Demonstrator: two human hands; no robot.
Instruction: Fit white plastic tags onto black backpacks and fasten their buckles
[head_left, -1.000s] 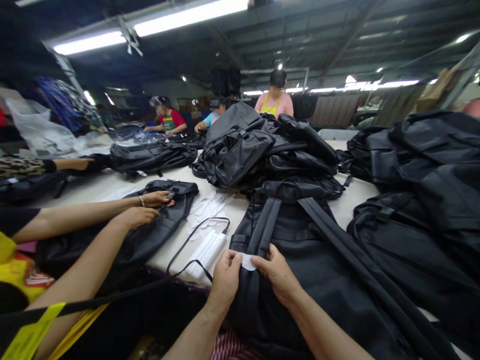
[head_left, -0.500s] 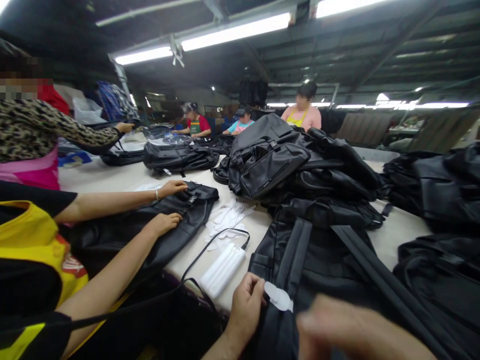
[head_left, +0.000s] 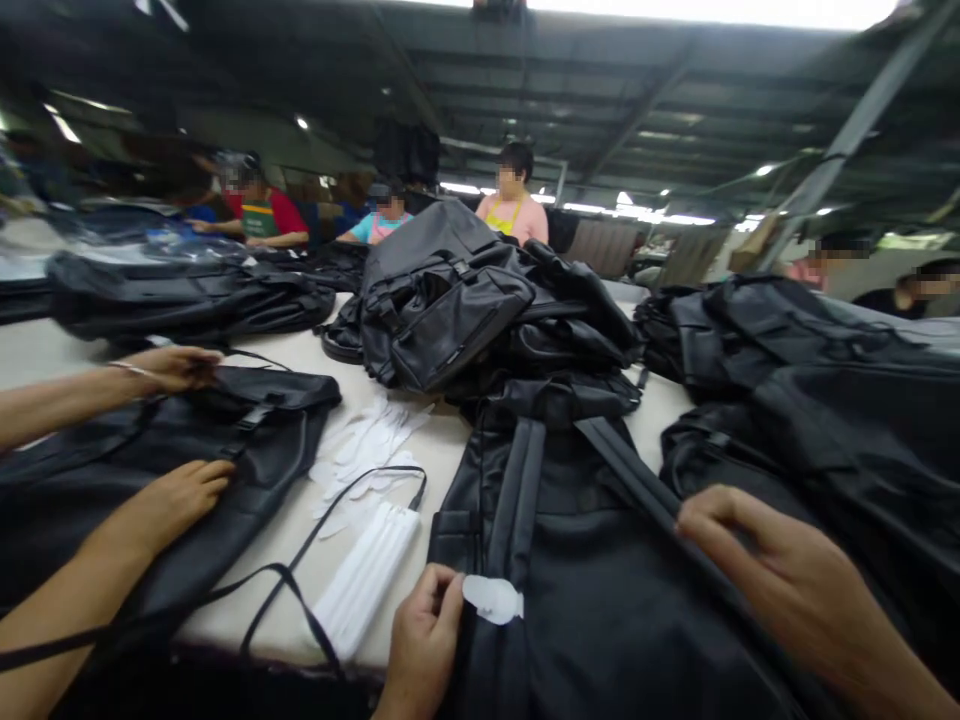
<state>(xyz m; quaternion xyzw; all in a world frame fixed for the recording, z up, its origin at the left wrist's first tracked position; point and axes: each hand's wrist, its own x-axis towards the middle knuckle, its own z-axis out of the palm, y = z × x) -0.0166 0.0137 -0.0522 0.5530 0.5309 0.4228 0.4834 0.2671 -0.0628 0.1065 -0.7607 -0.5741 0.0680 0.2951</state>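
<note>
A black backpack [head_left: 600, 560] lies back-up in front of me with its two shoulder straps running away from me. My left hand [head_left: 421, 640] is closed at the near end of the left strap [head_left: 517, 490], pinching a small white tag [head_left: 493, 599] against it. My right hand [head_left: 780, 580] lies over the right strap [head_left: 637, 480], fingers curled and pointing left, apparently around the strap.
A co-worker's two hands [head_left: 176, 430] rest on another black bag [head_left: 187, 450] at my left. White paper tags [head_left: 367, 440] and a white stack [head_left: 367, 580] lie on the table [head_left: 442, 440]. Black backpacks are piled at centre [head_left: 465, 300] and right [head_left: 810, 360]. Several people sit beyond.
My right hand has left the white tag and moved right onto the other strap. My left hand still holds the tag. The view has swung to the right.
</note>
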